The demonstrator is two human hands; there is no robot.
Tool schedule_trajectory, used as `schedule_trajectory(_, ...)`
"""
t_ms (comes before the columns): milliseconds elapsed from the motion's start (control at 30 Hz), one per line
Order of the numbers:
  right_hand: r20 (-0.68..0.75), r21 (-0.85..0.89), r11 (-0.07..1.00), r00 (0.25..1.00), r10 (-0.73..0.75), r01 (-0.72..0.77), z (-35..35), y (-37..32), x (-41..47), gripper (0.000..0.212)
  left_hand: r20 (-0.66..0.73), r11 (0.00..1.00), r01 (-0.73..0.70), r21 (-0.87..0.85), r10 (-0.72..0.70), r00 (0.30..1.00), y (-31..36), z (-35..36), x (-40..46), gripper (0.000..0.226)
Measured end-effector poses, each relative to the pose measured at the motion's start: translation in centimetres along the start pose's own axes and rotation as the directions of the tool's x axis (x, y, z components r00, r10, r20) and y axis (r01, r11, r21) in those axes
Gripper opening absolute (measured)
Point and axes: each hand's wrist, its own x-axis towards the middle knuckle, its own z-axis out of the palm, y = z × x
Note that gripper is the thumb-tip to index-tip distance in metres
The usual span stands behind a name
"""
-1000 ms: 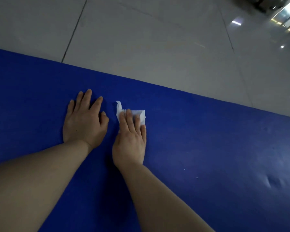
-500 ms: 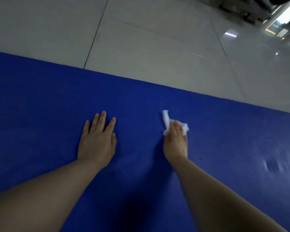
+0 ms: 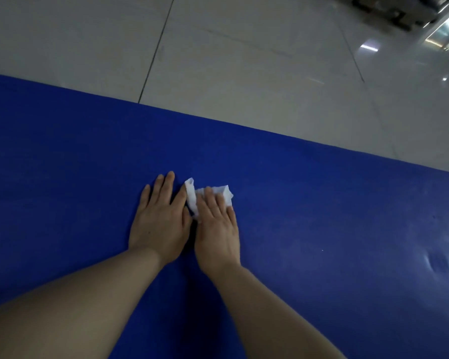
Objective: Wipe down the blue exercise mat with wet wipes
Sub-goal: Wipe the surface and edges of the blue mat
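Swept back leftward since half a second ago, wipe [image 3: 210, 195] now just beside left hand [image 3: 159, 222]. Left fingers straight, slightly spread, flat on mat [image 3: 322, 208]; right hand [image 3: 216, 229] with straight fingers pressing wipe down, crumpled edge poking past fingertips. Best kept flat under even pressure, strokes overlapping, left hand bracing. Mat's long axis running left to right, dipping rightward.

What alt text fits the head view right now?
The right hand presses a white wipe flat onto a blue mat, with the left hand flat on the mat beside it. Grey floor tiles lie beyond the mat's far edge.
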Motion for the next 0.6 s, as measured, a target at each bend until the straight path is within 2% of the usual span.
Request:
schedule_trajectory(100, -0.065, -0.012, 0.988, 0.986, 0.156, -0.157, -1.6, 3.6, -0.4, 0.058, -0.017, 1.000, 0.011, -0.023, -0.011, 1.000, 0.0, 0.1, 0.1, 0.060)
schedule_trajectory(167, -0.138, -0.012, 0.947, 0.939, 0.316, -0.321, -3.2, 7.1, -1.1, 0.054, -0.028, 0.999, 0.016, -0.033, -0.017, 0.999, 0.0, 0.3, 0.1, 0.059)
schedule_trajectory(267, -0.254, 0.051, 0.820, 0.787, 0.562, -0.569, -5.5, 11.8, -2.9, 0.046, -0.031, 1.000, 0.020, -0.020, -0.020, 0.999, 0.0, 0.4, 0.1, 0.060)
schedule_trajectory(333, -0.248, 0.128, 0.683, 0.644, 0.724, -0.719, -6.2, 13.2, -3.7, 0.049, -0.033, 1.000, 0.019, -0.017, -0.020, 0.999, 0.1, 0.4, 0.1, 0.059)
schedule_trajectory(367, -0.234, 0.125, 0.640, 0.605, 0.761, -0.758, -6.1, 13.1, -3.7, 0.050, -0.037, 1.000, 0.017, -0.021, -0.018, 0.999, 0.1, 0.4, 0.2, 0.059)
schedule_trajectory(400, -0.240, 0.085, 0.636, 0.604, 0.760, -0.767, -5.8, 12.4, -3.4, 0.049, -0.040, 1.000, 0.015, -0.027, -0.016, 0.999, 0.1, 0.4, 0.2, 0.058)
schedule_trajectory(433, -0.263, 0.030, 0.672, 0.643, 0.719, -0.740, -5.3, 11.1, -3.1, 0.048, -0.044, 0.999, 0.013, -0.033, -0.015, 0.999, 0.1, 0.4, 0.2, 0.057)
schedule_trajectory(467, -0.290, -0.034, 0.744, 0.719, 0.632, -0.667, -4.5, 9.6, -2.7, 0.046, -0.048, 0.999, 0.014, -0.037, -0.015, 0.999, 0.0, 0.4, 0.1, 0.056)
schedule_trajectory(533, -0.269, -0.076, 0.893, 0.871, 0.411, -0.444, -2.6, 5.6, -2.2, 0.049, -0.050, 0.999, 0.013, -0.043, -0.015, 0.999, 0.0, 0.3, 0.1, 0.056)
schedule_trajectory(600, -0.145, -0.018, 0.971, 0.962, 0.232, -0.237, -0.6, 1.8, -2.6, 0.058, -0.045, 0.999, 0.005, -0.051, -0.007, 0.999, 0.0, 0.2, 0.1, 0.056)
